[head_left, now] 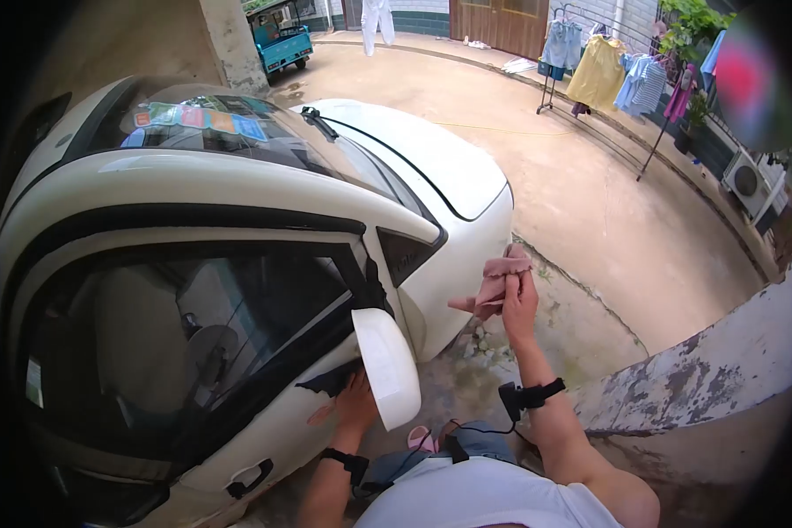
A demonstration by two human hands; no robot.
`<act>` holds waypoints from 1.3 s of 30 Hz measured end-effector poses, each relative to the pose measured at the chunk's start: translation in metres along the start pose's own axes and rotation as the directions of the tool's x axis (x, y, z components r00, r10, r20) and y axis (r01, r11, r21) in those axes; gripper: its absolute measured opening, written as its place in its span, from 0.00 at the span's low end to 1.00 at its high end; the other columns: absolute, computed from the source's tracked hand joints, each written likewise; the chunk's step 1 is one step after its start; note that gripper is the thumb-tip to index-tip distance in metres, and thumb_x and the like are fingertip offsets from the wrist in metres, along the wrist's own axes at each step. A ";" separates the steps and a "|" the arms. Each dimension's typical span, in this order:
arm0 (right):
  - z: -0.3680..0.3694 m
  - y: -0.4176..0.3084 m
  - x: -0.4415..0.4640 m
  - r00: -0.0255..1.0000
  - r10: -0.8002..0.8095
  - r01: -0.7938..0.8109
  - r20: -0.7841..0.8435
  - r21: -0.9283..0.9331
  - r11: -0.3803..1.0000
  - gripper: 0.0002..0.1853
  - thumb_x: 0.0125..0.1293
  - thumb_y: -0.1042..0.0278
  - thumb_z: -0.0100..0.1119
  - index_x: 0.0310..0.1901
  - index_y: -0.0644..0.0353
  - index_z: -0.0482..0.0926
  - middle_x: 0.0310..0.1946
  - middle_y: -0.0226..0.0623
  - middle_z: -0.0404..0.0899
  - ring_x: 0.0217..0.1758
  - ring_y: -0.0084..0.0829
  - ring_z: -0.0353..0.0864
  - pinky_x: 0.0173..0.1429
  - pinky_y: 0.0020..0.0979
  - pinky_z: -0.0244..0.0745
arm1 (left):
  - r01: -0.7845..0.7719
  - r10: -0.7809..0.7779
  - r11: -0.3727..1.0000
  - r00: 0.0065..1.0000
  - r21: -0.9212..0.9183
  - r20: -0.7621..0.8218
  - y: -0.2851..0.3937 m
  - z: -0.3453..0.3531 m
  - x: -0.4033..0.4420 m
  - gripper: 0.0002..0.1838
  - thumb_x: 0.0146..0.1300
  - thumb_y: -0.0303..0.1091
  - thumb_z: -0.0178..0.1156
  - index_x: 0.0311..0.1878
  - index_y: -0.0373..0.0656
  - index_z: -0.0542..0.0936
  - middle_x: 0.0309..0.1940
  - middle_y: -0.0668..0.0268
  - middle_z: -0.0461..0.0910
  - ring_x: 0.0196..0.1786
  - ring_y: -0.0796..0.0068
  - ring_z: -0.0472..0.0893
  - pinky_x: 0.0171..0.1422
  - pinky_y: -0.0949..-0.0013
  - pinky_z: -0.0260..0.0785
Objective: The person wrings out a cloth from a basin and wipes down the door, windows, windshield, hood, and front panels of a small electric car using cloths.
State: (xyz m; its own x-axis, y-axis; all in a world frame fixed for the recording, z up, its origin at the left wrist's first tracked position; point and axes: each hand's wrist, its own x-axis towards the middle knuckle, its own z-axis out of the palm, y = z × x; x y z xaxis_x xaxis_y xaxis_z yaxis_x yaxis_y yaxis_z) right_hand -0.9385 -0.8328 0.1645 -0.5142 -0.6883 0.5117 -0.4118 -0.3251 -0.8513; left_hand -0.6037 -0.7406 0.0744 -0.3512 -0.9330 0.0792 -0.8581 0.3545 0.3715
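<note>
A crumpled pink cloth [495,286] is pinched in my right hand [520,310], held out beside the front fender of the white car [453,264]. My left hand [355,407] is down by the car door, under and behind the white side mirror [387,370]. The mirror housing hides part of that hand, so its fingers do not show clearly. Just above it is the dark mount [330,380] of the mirror. The door window [194,326] is closed, and its glass reflects the surroundings.
A rough, peeling wall [695,374] stands close on my right. Clothes hang on a drying rack [590,79] across the concrete yard [590,194]. A teal three-wheeled cart [283,51] is parked at the back, and an air-conditioner unit [748,180] sits at the far right.
</note>
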 end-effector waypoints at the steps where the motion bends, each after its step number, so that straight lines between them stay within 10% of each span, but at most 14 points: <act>1: -0.009 -0.002 0.016 0.996 -0.018 0.026 -0.083 0.093 0.995 0.18 0.77 0.65 0.44 0.59 0.68 0.73 0.49 0.43 0.81 0.48 0.37 0.80 0.54 0.37 0.74 | -0.015 0.016 0.999 0.999 0.046 -0.028 -0.005 -0.004 -0.002 0.27 0.62 0.48 0.57 0.61 0.45 0.77 0.63 0.60 0.75 0.71 0.62 0.68 0.72 0.51 0.63; 6: -0.049 -0.012 0.093 0.971 0.183 -0.223 0.156 0.303 0.926 0.24 0.80 0.60 0.40 0.71 0.64 0.62 0.59 0.38 0.74 0.55 0.24 0.75 0.58 0.27 0.74 | 0.337 -0.286 0.813 0.941 0.475 -0.178 -0.007 -0.049 -0.033 0.32 0.56 0.51 0.63 0.63 0.49 0.75 0.63 0.53 0.71 0.70 0.47 0.66 0.73 0.41 0.56; 11: 0.020 -0.008 0.125 0.842 0.102 -0.416 0.530 0.517 0.748 0.23 0.80 0.59 0.39 0.69 0.62 0.65 0.50 0.33 0.78 0.47 0.22 0.79 0.50 0.27 0.78 | 0.348 -0.124 0.900 0.783 0.263 -0.609 -0.025 -0.057 -0.044 0.36 0.64 0.49 0.57 0.73 0.46 0.64 0.69 0.46 0.63 0.73 0.45 0.62 0.76 0.42 0.50; 14: 0.083 0.005 0.143 0.626 -0.108 -0.479 0.773 0.490 0.728 0.24 0.80 0.58 0.38 0.71 0.62 0.62 0.57 0.36 0.76 0.58 0.29 0.76 0.62 0.33 0.72 | 0.292 -0.509 0.861 0.504 -0.417 -0.698 0.025 -0.082 -0.040 0.33 0.76 0.48 0.43 0.78 0.41 0.54 0.76 0.48 0.54 0.76 0.48 0.58 0.79 0.51 0.47; 18: 0.165 -0.035 0.156 0.282 -0.723 0.401 0.631 0.607 0.686 0.22 0.77 0.57 0.41 0.62 0.62 0.72 0.61 0.47 0.70 0.69 0.47 0.64 0.77 0.48 0.50 | 0.035 -0.642 0.767 0.024 -0.641 -0.767 0.084 -0.131 -0.028 0.31 0.77 0.49 0.38 0.74 0.37 0.60 0.72 0.52 0.62 0.71 0.58 0.65 0.76 0.59 0.55; 21: 0.226 -0.004 0.181 0.337 -0.615 0.233 0.713 0.570 0.788 0.18 0.75 0.58 0.42 0.53 0.61 0.77 0.56 0.48 0.71 0.64 0.51 0.66 0.76 0.51 0.52 | -0.221 -0.669 0.695 -0.547 -0.685 -0.503 0.161 -0.175 -0.003 0.29 0.74 0.49 0.43 0.67 0.37 0.68 0.65 0.56 0.71 0.64 0.60 0.73 0.69 0.59 0.66; 22: 0.248 0.011 0.182 0.538 -0.626 0.361 0.564 0.517 0.776 0.17 0.74 0.59 0.42 0.49 0.61 0.78 0.50 0.48 0.73 0.60 0.50 0.70 0.72 0.51 0.56 | -0.300 -0.636 0.693 -0.683 -0.655 -0.360 0.178 -0.182 -0.005 0.28 0.73 0.49 0.45 0.65 0.36 0.70 0.63 0.57 0.74 0.62 0.61 0.76 0.67 0.60 0.69; 24: 0.278 0.042 0.204 0.622 -0.530 0.347 0.577 0.405 0.846 0.17 0.73 0.61 0.42 0.48 0.60 0.79 0.46 0.47 0.77 0.53 0.51 0.73 0.61 0.50 0.63 | 0.246 -0.386 0.874 -0.174 -0.419 -0.906 0.135 -0.131 -0.169 0.27 0.72 0.47 0.48 0.63 0.34 0.71 0.62 0.55 0.74 0.62 0.64 0.76 0.66 0.62 0.70; 26: 0.305 0.066 0.197 0.603 -0.499 0.449 0.622 0.253 0.857 0.17 0.73 0.59 0.42 0.48 0.60 0.80 0.48 0.48 0.77 0.52 0.50 0.73 0.60 0.51 0.63 | 0.142 -0.331 0.900 -0.394 -0.413 -0.857 0.186 -0.159 -0.089 0.27 0.73 0.46 0.47 0.65 0.35 0.69 0.63 0.55 0.74 0.62 0.64 0.76 0.65 0.62 0.71; 29: 0.281 0.013 0.170 0.660 -0.528 0.437 0.534 0.299 0.848 0.20 0.73 0.56 0.42 0.53 0.60 0.79 0.52 0.49 0.76 0.59 0.49 0.70 0.69 0.51 0.56 | 0.142 -0.244 0.939 -0.366 -0.312 -0.898 0.207 -0.175 -0.052 0.26 0.74 0.44 0.46 0.67 0.35 0.66 0.63 0.56 0.73 0.62 0.64 0.76 0.65 0.62 0.71; 33: 0.199 -0.090 0.139 0.390 -0.829 0.275 0.402 0.808 0.521 0.19 0.73 0.56 0.45 0.51 0.60 0.80 0.57 0.47 0.73 0.68 0.49 0.65 0.75 0.50 0.50 | 0.076 -0.125 0.988 -0.105 -0.133 -0.987 0.209 -0.182 -0.010 0.27 0.75 0.41 0.44 0.70 0.36 0.63 0.64 0.56 0.72 0.61 0.63 0.76 0.64 0.62 0.72; 36: 0.221 -0.068 0.165 0.318 -0.838 0.334 0.444 0.775 0.537 0.18 0.73 0.57 0.46 0.50 0.60 0.79 0.54 0.45 0.74 0.64 0.46 0.68 0.71 0.50 0.55 | -0.040 0.098 0.995 0.237 0.091 -0.966 0.194 -0.192 0.006 0.27 0.76 0.39 0.43 0.73 0.36 0.60 0.64 0.56 0.72 0.61 0.63 0.77 0.63 0.62 0.72; 37: 0.241 -0.046 0.169 0.462 -0.777 0.321 0.428 0.736 0.596 0.17 0.72 0.58 0.46 0.51 0.59 0.78 0.52 0.44 0.75 0.60 0.47 0.70 0.65 0.48 0.60 | -0.016 0.102 0.995 0.232 0.101 -0.967 0.214 -0.205 0.033 0.27 0.76 0.39 0.43 0.73 0.36 0.60 0.64 0.56 0.72 0.61 0.63 0.77 0.63 0.62 0.72; 39: 0.269 0.007 0.181 0.578 -0.626 0.341 0.523 0.542 0.768 0.18 0.73 0.56 0.43 0.53 0.59 0.77 0.53 0.48 0.74 0.58 0.52 0.71 0.62 0.46 0.66 | -0.525 -0.002 0.827 0.356 -0.201 -0.935 0.248 -0.242 0.096 0.31 0.77 0.39 0.40 0.78 0.41 0.50 0.68 0.55 0.68 0.62 0.59 0.75 0.65 0.60 0.71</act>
State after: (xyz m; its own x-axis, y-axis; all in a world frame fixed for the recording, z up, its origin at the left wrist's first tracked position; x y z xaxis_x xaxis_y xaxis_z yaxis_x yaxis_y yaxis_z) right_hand -0.8322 -1.1346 0.2201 0.3545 -0.5333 0.7681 -0.0839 -0.8362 -0.5419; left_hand -0.7595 -0.7570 0.3978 0.2267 -0.3907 0.8922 -0.4501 0.7703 0.4517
